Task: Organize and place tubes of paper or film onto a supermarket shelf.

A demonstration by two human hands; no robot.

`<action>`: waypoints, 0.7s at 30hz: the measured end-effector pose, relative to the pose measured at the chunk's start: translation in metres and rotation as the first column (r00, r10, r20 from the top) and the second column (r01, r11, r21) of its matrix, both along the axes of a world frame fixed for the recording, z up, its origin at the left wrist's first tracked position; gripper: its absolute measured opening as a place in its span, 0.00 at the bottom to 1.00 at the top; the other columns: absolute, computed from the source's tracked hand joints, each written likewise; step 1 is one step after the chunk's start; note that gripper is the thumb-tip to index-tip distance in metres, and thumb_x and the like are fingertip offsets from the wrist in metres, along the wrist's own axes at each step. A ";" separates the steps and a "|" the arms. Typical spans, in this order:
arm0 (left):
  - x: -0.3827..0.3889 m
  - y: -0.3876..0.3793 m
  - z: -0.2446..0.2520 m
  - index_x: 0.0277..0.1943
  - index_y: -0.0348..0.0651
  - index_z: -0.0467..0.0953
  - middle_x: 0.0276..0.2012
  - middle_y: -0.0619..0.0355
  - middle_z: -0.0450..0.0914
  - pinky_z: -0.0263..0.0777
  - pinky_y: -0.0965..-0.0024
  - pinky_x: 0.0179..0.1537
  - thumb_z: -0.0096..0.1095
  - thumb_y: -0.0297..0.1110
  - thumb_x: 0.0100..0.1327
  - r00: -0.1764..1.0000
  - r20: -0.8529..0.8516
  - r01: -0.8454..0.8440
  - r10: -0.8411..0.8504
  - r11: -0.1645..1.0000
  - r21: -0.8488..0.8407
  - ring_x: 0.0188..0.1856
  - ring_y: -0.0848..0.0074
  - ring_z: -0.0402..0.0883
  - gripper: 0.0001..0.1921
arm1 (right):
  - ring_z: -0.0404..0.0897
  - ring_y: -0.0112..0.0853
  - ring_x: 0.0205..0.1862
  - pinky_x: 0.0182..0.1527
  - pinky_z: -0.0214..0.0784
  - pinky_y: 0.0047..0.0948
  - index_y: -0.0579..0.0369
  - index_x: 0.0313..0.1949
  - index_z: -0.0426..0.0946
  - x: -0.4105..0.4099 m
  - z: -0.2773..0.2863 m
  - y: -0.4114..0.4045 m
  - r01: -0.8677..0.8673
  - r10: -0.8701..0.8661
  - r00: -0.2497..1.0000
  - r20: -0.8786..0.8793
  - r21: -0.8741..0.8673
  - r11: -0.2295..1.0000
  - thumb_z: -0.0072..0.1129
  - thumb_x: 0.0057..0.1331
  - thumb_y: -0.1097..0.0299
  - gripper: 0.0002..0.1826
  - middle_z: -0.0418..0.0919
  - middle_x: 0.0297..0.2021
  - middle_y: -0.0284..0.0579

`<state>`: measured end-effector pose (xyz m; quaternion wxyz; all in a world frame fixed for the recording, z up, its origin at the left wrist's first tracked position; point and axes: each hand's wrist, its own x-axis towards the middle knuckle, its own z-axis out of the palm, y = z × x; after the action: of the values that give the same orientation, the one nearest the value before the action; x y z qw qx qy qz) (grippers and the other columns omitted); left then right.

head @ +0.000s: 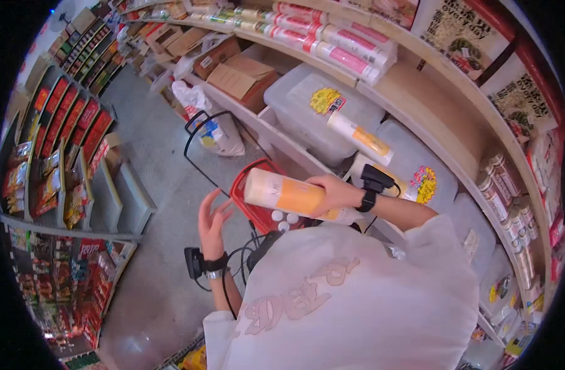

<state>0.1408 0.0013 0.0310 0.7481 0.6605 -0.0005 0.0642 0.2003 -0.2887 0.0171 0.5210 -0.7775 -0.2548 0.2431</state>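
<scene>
My right hand (331, 196) grips a cylindrical package with a white and orange wrapper (282, 193), held slantwise over a red plastic shopping basket (250, 203). My left hand (214, 222) is raised at the basket's left side, fingers apart and holding nothing. Several round white ends (283, 219) show in the basket below the package; what they belong to is partly hidden. A similar white and orange package (362, 138) lies on a lidded translucent storage bin (319, 111), and another (356, 169) lies partly behind my right wrist. Both wrists wear strapped black devices.
Cylindrical packages in pink and white wrappers (352, 51) line the shelf above the bins. An opened cardboard box (243, 76) stands beyond the bins. A filled plastic bag (222, 134) sits on the floor behind the basket. Shelves of red packets (71, 111) stand across the aisle at left.
</scene>
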 end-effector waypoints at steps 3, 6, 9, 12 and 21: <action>-0.008 0.009 -0.014 0.55 0.38 0.58 0.52 0.49 0.64 0.67 0.67 0.45 0.45 0.32 0.58 0.999 -0.031 -0.041 0.039 0.996 -0.073 0.47 0.64 0.71 0.21 | 0.72 0.25 0.36 0.41 0.64 0.23 0.61 0.42 0.69 -0.006 0.023 -0.049 0.230 -0.216 0.971 0.103 -0.150 0.962 0.69 0.35 0.60 0.34 0.75 0.34 0.41; -0.010 0.014 -0.033 0.53 0.38 0.60 0.52 0.47 0.64 0.68 0.67 0.44 0.44 0.37 0.61 0.998 -0.043 -0.059 0.051 0.979 -0.195 0.46 0.63 0.72 0.20 | 0.73 0.29 0.36 0.43 0.64 0.24 0.62 0.42 0.69 -0.011 0.046 -0.099 0.420 -0.345 0.896 0.281 -0.281 0.863 0.69 0.32 0.60 0.35 0.75 0.34 0.45; -0.007 0.011 -0.047 0.51 0.38 0.62 0.49 0.46 0.66 0.68 0.67 0.42 0.45 0.40 0.61 0.991 -0.093 -0.116 0.094 0.959 -0.259 0.45 0.63 0.73 0.19 | 0.74 0.32 0.37 0.43 0.63 0.25 0.62 0.41 0.70 -0.020 0.082 -0.139 0.541 -0.429 0.832 0.351 -0.348 0.765 0.69 0.31 0.61 0.35 0.75 0.34 0.48; -0.002 0.003 -0.059 0.49 0.39 0.63 0.47 0.49 0.68 0.68 0.69 0.41 0.45 0.41 0.61 0.979 -0.123 -0.192 0.163 0.941 -0.280 0.44 0.63 0.73 0.18 | 0.75 0.33 0.39 0.44 0.63 0.26 0.62 0.41 0.70 -0.028 0.090 -0.180 0.666 -0.508 0.741 0.440 -0.385 0.639 0.68 0.31 0.62 0.34 0.75 0.35 0.50; 0.001 -0.008 -0.086 0.44 0.47 0.68 0.45 0.58 0.71 0.63 0.69 0.43 0.42 0.49 0.60 0.926 -0.298 -0.331 0.230 0.875 -0.352 0.44 0.69 0.71 0.17 | 0.76 0.41 0.36 0.40 0.68 0.32 0.57 0.48 0.65 0.023 0.051 -0.259 0.853 -0.460 0.502 0.732 -0.333 0.401 0.66 0.31 0.60 0.39 0.75 0.33 0.54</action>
<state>0.1415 -0.0068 -0.0553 0.8428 0.4909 0.2022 0.0887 0.2236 -0.5478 0.0679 0.1654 -0.9729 0.0646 -0.1483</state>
